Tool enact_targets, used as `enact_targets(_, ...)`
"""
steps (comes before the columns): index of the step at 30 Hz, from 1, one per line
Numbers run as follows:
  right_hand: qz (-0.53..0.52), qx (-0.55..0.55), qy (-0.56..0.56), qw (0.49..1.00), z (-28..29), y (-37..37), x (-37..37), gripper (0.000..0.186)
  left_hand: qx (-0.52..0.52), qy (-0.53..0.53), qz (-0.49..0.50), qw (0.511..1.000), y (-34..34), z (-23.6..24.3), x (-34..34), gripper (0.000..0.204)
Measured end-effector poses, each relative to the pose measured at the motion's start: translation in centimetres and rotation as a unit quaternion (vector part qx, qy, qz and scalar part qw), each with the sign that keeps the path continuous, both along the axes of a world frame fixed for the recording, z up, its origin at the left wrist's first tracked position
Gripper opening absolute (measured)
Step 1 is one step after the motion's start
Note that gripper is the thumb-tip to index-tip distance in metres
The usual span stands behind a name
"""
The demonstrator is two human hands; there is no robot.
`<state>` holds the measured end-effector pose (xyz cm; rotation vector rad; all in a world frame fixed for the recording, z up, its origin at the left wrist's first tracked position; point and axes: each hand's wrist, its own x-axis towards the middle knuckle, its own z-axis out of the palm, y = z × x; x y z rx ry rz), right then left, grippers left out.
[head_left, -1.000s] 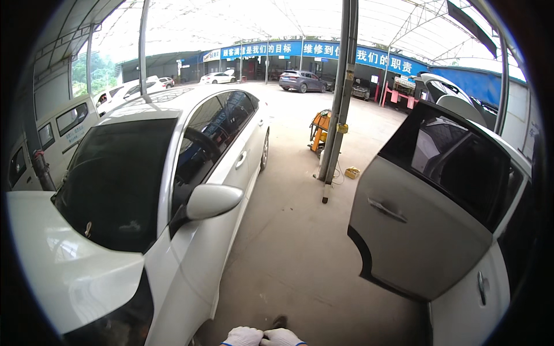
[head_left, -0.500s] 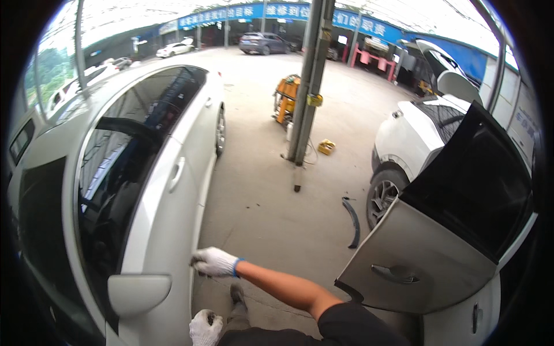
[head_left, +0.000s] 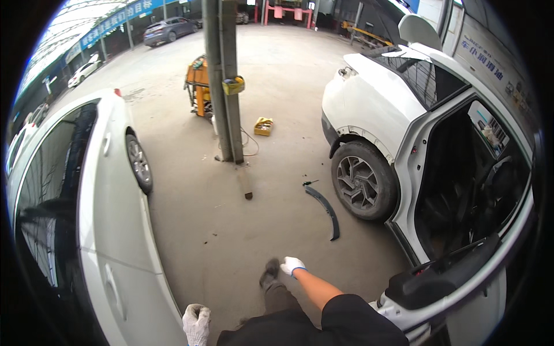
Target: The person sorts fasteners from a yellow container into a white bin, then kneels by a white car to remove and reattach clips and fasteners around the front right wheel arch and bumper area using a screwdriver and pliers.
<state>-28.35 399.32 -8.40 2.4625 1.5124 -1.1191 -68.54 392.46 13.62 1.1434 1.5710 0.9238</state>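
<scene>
Through the head view I am seeing both of my grips in white gloves, hanging well apart above the floor (head_left: 187,230). My left grip (head_left: 196,324) is staying low at the bottom edge, its fingers curling inward; I am not managing to tell whether anything is sitting inside it. My right grip (head_left: 292,266) is reaching out ahead, its fingers bunching together, and I cannot tell whether they are pinching anything there either. A dark shoe (head_left: 269,274) is showing just to the left of the right grip.

The curved dark strip (head_left: 324,210) is lying on the floor ahead of the right grip and a little to its right, clear of the fingers. A small thin tool (head_left: 311,183) is resting just beside the strip's far end. Beyond and to the right of that grip, a white car (head_left: 375,98) is standing with its rear wheel (head_left: 359,180) near the strip, and its open door (head_left: 430,282) is spreading to the right of my arm.

To the left of my left grip, a pale car (head_left: 115,230) is running alongside. Farther ahead of both grips, a metal post (head_left: 222,86) is rising, with an orange cart (head_left: 199,86) standing behind it on the left and a yellow box (head_left: 264,127) sitting to its right.
</scene>
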Motion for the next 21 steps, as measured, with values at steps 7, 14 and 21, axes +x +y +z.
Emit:
enact_targets(7,-0.291,0.001,0.003,0.957,-9.2,9.2,17.4,0.053,-0.032,0.167,-0.188,0.967,23.0,-2.2,18.1,0.026)
enact_targets(14,-0.347,0.023,0.004,0.937,-8.1,19.7,33.8,0.045,0.071,0.192,-0.441,0.874,48.2,-0.6,45.3,0.032)
enact_targets(21,-0.474,0.095,0.028,0.875,-8.7,29.8,46.5,0.039,0.014,0.143,-0.630,0.763,63.2,-5.3,70.2,0.035)
